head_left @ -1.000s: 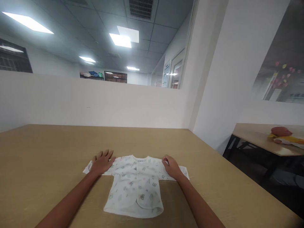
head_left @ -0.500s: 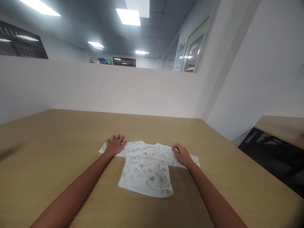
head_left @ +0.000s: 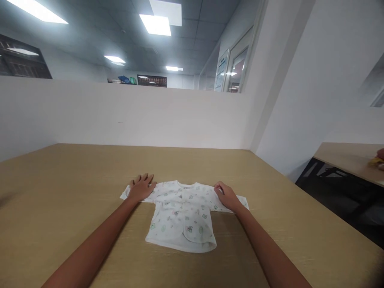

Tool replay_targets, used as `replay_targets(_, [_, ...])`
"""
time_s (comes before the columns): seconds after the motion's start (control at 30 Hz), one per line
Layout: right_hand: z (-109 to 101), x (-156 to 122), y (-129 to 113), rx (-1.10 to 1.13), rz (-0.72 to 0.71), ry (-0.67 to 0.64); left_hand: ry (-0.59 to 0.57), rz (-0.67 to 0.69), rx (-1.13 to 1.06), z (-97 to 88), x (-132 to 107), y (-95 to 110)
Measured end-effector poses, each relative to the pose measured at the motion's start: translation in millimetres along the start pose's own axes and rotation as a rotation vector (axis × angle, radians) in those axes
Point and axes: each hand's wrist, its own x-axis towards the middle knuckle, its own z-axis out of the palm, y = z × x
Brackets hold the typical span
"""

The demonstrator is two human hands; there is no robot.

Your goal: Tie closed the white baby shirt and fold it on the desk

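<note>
A small white baby shirt with a pale printed pattern lies spread flat on the wooden table, front side up, sleeves out to both sides. My left hand lies flat on the left sleeve, fingers stretched out and slightly spread. My right hand rests on the right sleeve with its fingers curled and pressed down onto the cloth near the shoulder. The sleeve ends stick out beyond both hands.
A white partition wall runs along the table's far edge and a white wall stands at the right. A second table stands at the right beyond a dark gap, with something red and yellow at its far edge.
Both hands stay on the sleeves in the same pose. The view has shifted a little, so the shirt and the side table sit elsewhere in the picture.
</note>
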Motion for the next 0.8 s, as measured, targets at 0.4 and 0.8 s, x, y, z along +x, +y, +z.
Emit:
replay_targets(0.4, [-4, -3, -1, 0.007, 0.0, -0.006, 0.024, 0.03, -0.023, 9.2, 4, -9])
replay_targets(0.8, [-17, -8, -1, -0.009, 0.005, -0.004, 0.02, 0.002, -0.081, 9.9, 7, -8])
